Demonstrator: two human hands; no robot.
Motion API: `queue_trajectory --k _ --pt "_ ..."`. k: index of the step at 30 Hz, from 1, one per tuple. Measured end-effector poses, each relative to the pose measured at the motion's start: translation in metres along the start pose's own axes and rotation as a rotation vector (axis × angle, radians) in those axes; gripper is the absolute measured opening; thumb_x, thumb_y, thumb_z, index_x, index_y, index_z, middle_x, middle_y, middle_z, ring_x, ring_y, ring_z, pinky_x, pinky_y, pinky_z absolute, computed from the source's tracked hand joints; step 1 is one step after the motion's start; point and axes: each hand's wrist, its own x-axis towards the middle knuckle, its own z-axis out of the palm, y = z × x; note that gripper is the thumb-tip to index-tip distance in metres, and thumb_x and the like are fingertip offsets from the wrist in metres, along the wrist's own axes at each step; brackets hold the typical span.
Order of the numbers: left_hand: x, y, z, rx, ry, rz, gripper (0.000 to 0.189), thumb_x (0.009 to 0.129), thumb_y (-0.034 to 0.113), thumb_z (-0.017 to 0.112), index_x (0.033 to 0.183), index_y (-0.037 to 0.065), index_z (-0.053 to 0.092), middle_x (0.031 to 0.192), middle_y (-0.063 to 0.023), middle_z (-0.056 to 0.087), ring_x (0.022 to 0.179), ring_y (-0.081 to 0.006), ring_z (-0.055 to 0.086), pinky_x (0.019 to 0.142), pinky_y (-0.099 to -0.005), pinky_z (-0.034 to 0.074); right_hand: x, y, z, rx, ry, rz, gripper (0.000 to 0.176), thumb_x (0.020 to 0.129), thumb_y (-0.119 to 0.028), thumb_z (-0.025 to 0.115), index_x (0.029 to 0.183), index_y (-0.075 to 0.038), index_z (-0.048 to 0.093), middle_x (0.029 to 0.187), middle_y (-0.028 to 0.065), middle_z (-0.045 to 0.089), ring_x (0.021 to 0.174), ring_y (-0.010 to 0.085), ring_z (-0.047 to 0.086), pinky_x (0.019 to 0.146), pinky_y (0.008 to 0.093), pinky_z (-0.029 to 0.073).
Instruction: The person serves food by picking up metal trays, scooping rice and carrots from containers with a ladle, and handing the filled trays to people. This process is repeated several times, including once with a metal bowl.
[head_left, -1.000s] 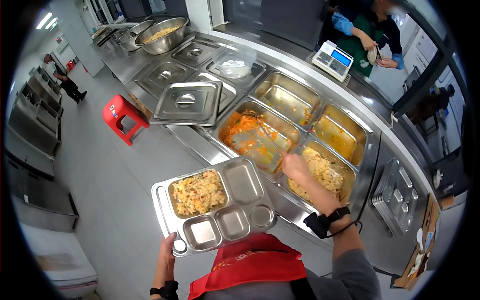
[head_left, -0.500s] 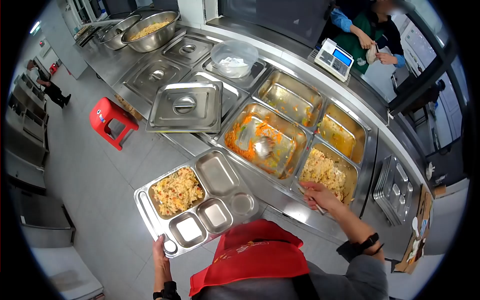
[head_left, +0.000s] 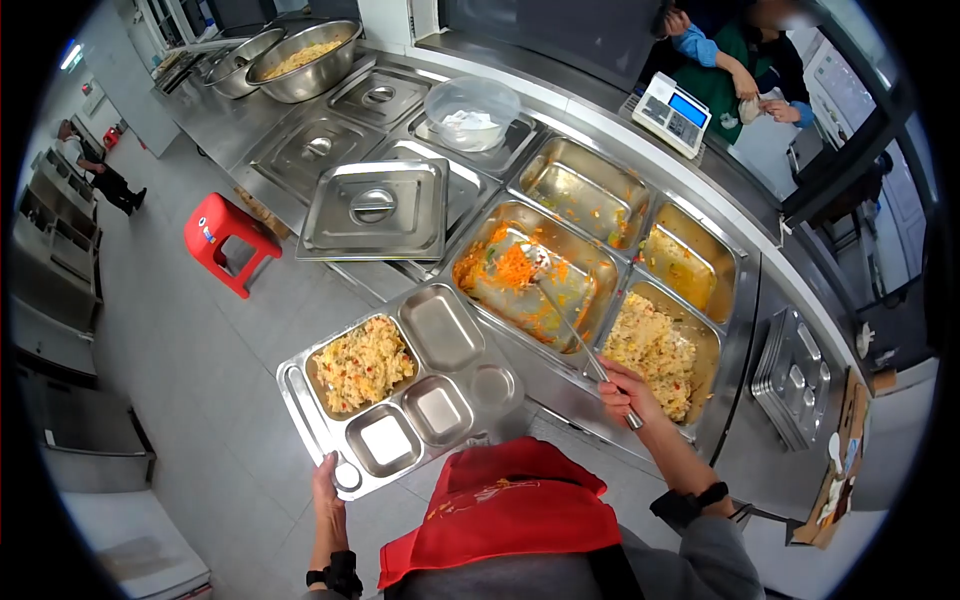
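Observation:
My left hand (head_left: 328, 488) is closed on the near left corner of a steel compartment tray (head_left: 478, 345). Fried rice (head_left: 365, 366) fills the tray's upper left compartment; the other compartments hold no food. My right hand (head_left: 630, 392) grips the handle of a long serving spoon (head_left: 575, 332). The spoon's head lies in a steel food pan (head_left: 597, 322), against a small heap of shredded carrot (head_left: 514, 268). Orange shreds and green bits are scattered over that pan's bottom. Beside it, below my right wrist's line of reach, a second pan holds fried rice (head_left: 650, 345).
Two more pans with food remnants (head_left: 570, 185) (head_left: 690, 262) sit behind. Left of them are a loose steel lid (head_left: 372, 205), a plastic tub (head_left: 470, 115) and a large bowl (head_left: 305, 75). A red stool (head_left: 228, 240), a scale (head_left: 672, 115) and stacked trays (head_left: 795, 380) surround the counter. Another person's hands (head_left: 765, 100) show beyond.
The spoon's head has moved left in the pan and now meets gathered carrot, its handle swinging into clear view. My left hand and the tray have shifted slightly right and up.

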Motion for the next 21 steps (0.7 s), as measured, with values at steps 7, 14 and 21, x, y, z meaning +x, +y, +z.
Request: queue_trajectory --k 7,14,21 --pt "0.024 -0.001 0.071 0.028 -0.057 -0.014 0.036 0.080 0.016 0.064 0.108 -0.002 0.051 0.101 -0.0082 0.058 0.091 -0.0182 0.057 0.079 -0.0308 0.048 -0.073 -0.018 0.027 -0.312 0.055 -0.084 0.038 0.090 -0.008 0.044 0.127 -0.015 0.046 0.068 0.0035 0.046 0.044 0.0032 0.030 0.035 0.0182 0.026" --pt "0.027 -0.013 0.138 0.029 -0.285 0.001 0.024 0.080 0.019 0.062 0.098 0.003 0.057 0.089 -0.0043 0.060 0.080 -0.0148 0.059 0.070 -0.0276 0.049 -0.091 0.049 0.006 -1.294 0.160 -0.407 0.047 0.085 -0.004 0.050 0.131 -0.015 0.044 0.070 0.0039 0.055 0.046 0.0106 0.045 0.042 0.0245 0.037" --pt "0.013 -0.016 0.201 0.052 -0.382 -0.017 0.030 0.081 0.018 0.062 0.103 0.001 0.054 0.089 -0.0066 0.061 0.076 -0.0180 0.061 0.066 -0.0299 0.052 -0.121 0.039 -0.033 -1.315 0.298 -0.694 0.046 0.085 -0.004 0.051 0.130 -0.013 0.045 0.072 0.0000 0.057 0.055 0.0042 0.047 0.048 0.0212 0.039"
